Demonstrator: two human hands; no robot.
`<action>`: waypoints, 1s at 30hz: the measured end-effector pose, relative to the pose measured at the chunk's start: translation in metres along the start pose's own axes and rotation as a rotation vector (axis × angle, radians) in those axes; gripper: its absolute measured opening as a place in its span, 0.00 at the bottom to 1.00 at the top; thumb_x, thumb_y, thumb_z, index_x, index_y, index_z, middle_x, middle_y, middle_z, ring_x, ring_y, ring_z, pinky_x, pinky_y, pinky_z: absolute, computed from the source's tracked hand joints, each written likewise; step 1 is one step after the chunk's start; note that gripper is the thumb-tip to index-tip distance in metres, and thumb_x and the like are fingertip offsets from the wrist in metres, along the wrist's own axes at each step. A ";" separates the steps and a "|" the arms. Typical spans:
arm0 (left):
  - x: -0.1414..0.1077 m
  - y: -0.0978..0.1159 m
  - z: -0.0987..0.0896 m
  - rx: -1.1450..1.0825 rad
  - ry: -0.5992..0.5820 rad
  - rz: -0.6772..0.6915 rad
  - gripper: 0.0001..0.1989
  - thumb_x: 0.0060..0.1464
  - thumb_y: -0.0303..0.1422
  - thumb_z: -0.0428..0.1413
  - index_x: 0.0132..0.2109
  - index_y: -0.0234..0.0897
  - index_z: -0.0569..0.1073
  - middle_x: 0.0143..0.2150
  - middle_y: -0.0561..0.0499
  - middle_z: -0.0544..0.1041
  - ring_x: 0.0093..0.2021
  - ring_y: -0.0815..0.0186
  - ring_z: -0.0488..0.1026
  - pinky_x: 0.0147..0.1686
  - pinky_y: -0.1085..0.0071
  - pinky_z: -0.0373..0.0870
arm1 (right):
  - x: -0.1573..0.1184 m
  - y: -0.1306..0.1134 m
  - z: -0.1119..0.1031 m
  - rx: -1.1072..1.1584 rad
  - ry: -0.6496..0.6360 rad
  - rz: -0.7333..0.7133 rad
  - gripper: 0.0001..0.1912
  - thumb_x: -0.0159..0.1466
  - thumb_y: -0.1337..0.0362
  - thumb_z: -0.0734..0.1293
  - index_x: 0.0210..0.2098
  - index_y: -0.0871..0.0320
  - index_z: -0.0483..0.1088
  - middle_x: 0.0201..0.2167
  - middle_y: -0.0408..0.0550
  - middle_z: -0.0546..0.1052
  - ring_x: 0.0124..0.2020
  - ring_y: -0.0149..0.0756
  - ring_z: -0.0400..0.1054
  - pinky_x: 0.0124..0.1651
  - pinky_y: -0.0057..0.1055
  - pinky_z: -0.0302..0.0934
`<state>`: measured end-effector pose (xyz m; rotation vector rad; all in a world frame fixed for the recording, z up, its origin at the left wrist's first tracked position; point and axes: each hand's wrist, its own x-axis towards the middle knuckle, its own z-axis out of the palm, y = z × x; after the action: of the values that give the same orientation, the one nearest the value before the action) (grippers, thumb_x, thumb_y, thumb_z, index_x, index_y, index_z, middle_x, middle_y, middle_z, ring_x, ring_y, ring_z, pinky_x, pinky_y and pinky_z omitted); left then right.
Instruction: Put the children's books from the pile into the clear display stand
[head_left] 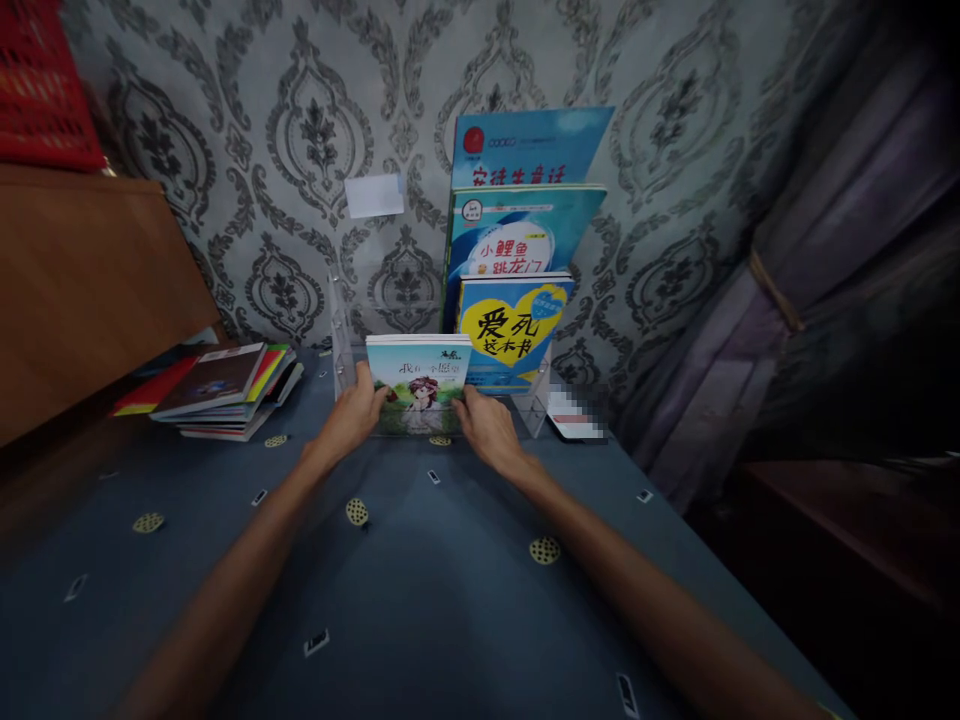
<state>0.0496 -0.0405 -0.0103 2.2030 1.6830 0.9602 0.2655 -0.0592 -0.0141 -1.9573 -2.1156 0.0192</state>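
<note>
Both of my hands grip a small picture book with a pale blue and green cover showing a drawn child. My left hand closes round its left edge, and my right hand round its right edge. The book stands upright at the front left of a clear stepped book rack. Right behind it, a blue book with a yellow heart stands on the rack's right side. Farther back and higher rise a teal book and a blue book.
A stack of books and booklets lies on the dark blue cloth to the left. Beside the rack's right side is a pixelated flat object. A wooden cabinet borders the left, a tied curtain the right; patterned wallpaper stands behind.
</note>
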 end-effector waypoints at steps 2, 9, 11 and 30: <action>0.001 -0.003 0.001 -0.009 0.007 0.006 0.11 0.63 0.35 0.48 0.50 0.38 0.58 0.38 0.42 0.76 0.44 0.49 0.76 0.42 0.59 0.70 | 0.001 0.001 0.002 0.004 0.009 -0.005 0.15 0.76 0.62 0.55 0.53 0.61 0.67 0.46 0.59 0.81 0.47 0.47 0.77 0.39 0.32 0.58; 0.003 -0.009 0.005 -0.147 0.098 0.112 0.12 0.62 0.32 0.51 0.51 0.37 0.63 0.42 0.44 0.75 0.47 0.54 0.73 0.48 0.60 0.69 | 0.005 0.004 0.007 0.028 0.037 -0.006 0.14 0.76 0.63 0.56 0.53 0.61 0.68 0.47 0.58 0.81 0.47 0.46 0.77 0.39 0.32 0.57; 0.004 -0.011 0.006 -0.159 0.118 0.124 0.12 0.61 0.31 0.51 0.52 0.37 0.64 0.45 0.43 0.74 0.48 0.55 0.72 0.50 0.60 0.68 | 0.006 0.003 0.008 0.019 0.041 0.002 0.14 0.75 0.62 0.56 0.53 0.62 0.68 0.46 0.59 0.82 0.46 0.46 0.77 0.39 0.32 0.57; 0.010 -0.034 0.014 -0.237 0.061 0.180 0.31 0.49 0.23 0.58 0.60 0.38 0.61 0.49 0.45 0.76 0.52 0.55 0.74 0.54 0.58 0.70 | 0.007 0.006 0.013 0.074 0.052 -0.001 0.13 0.74 0.60 0.60 0.52 0.60 0.69 0.44 0.56 0.82 0.45 0.45 0.76 0.37 0.31 0.55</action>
<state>0.0324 -0.0170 -0.0353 2.2118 1.3302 1.2142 0.2686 -0.0491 -0.0265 -1.8944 -2.0528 0.0452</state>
